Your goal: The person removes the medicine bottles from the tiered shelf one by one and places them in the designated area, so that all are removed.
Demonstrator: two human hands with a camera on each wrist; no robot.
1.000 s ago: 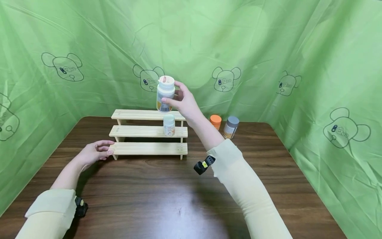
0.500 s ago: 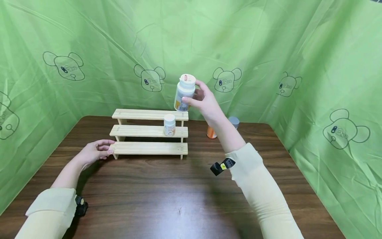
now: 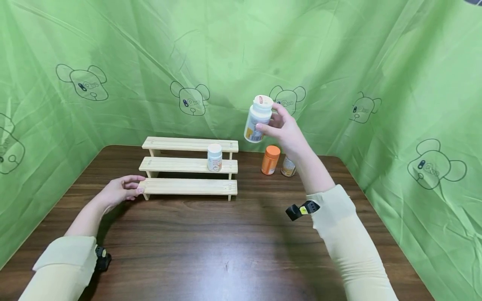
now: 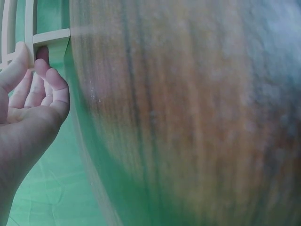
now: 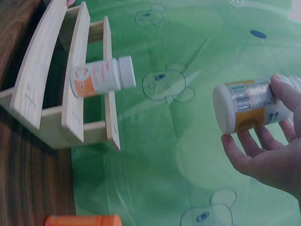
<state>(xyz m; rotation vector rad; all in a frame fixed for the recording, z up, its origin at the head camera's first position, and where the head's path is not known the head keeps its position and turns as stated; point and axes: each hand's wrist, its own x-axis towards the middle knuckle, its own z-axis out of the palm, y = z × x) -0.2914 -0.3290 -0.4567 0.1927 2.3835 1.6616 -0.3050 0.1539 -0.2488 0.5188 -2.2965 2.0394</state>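
White plastic bottle [image 3: 258, 119] feels light, hard, smooth, maybe slippery. My right hand [image 3: 288, 131] pinches its middle, fingers curled round. Left hand [image 3: 119, 190] relaxed, touching wooden rack [image 3: 188, 187].

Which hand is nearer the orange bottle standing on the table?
Right. The right hand holds a white bottle in the air just above the orange bottle; the left hand rests across the table at the wooden stepped rack.

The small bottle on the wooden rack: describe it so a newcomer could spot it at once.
Find the three-step wooden rack at the back of the brown table. On its middle step, near the right end, stands the small bottle. Unlike the orange bottle on the table, it is white with a white cap and is the only one on the rack.
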